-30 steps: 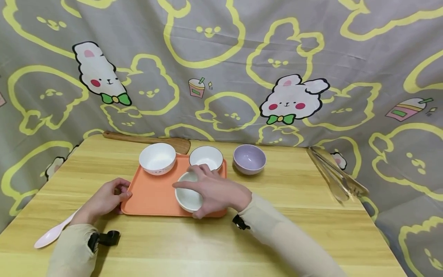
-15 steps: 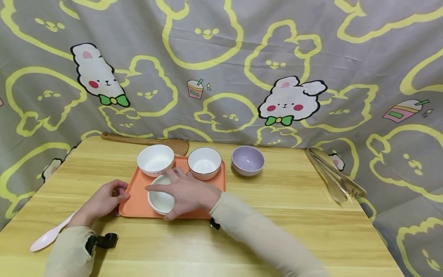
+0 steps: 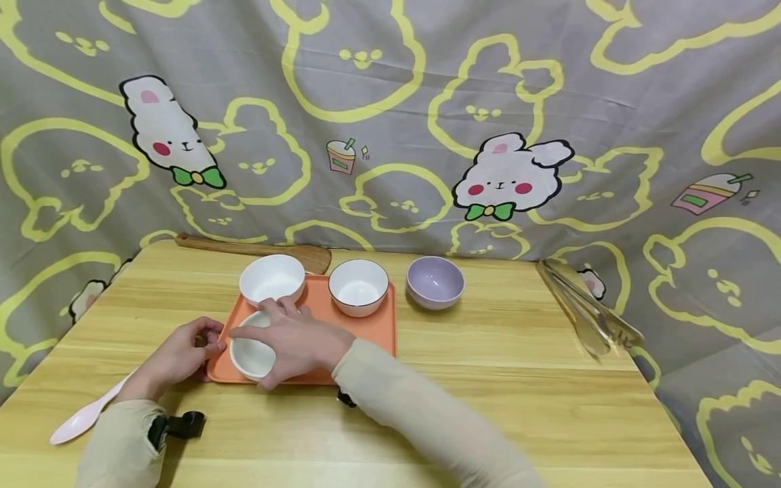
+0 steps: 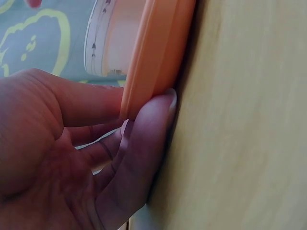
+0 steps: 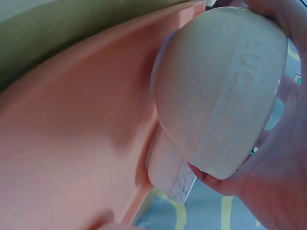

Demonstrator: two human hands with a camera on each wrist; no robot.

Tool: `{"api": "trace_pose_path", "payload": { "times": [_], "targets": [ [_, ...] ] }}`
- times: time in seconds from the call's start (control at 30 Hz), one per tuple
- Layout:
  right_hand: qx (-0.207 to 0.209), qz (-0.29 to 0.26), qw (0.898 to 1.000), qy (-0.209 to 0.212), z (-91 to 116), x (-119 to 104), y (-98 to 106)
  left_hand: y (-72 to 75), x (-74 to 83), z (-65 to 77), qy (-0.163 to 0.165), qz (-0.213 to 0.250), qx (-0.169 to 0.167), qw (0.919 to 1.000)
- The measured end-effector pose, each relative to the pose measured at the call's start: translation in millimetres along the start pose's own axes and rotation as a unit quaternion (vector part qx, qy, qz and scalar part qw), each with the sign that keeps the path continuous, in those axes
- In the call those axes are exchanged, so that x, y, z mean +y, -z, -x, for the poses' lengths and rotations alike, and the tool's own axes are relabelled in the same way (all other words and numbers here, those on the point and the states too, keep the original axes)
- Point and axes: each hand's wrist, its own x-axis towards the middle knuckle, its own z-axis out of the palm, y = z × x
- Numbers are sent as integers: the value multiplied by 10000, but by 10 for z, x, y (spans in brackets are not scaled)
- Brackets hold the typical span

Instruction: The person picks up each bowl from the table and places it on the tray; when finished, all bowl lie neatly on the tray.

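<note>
My right hand (image 3: 299, 347) spans the rim of a pale greenish-white bowl (image 3: 251, 356) at the front left of an orange tray (image 3: 377, 337). In the right wrist view, raised lettering runs round this bowl (image 5: 216, 96), and its base is low over or on the tray. My left hand (image 3: 177, 354) pinches the tray's left edge; the left wrist view has thumb and finger on the rim of the tray (image 4: 156, 52). Behind the held bowl stands a white bowl (image 3: 273, 276) at the back left. A dark-rimmed white bowl (image 3: 358, 293) sits at the back right of the tray.
A purple bowl (image 3: 436, 281) stands on the table right of the tray. A wooden spatula (image 3: 244, 246) lies along the back, by the patterned curtain (image 3: 390, 88). Metal tongs (image 3: 582, 308) lie at the far right, and a pink spoon (image 3: 79, 423) is beside my left forearm.
My right hand has carried the pale bowl leftward across the tray, from its front right to its front left. My left hand stays at the tray's left edge.
</note>
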Motion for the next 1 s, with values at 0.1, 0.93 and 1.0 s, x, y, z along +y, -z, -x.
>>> {"api": "trace_pose_path", "payload": {
  "times": [0.1, 0.93, 1.0],
  "targets": [
    [-17, 50, 10000, -4, -56, -37, -29, 1, 3, 6, -25, -26, 3, 10000],
    [350, 717, 9957, -478, -250, -189, -152, -6, -27, 9, -131, 126, 12, 9998],
    [324, 691, 9959, -486, -247, -190, -152, -6, -27, 10, -128, 136, -3, 9998]
  ]
}}
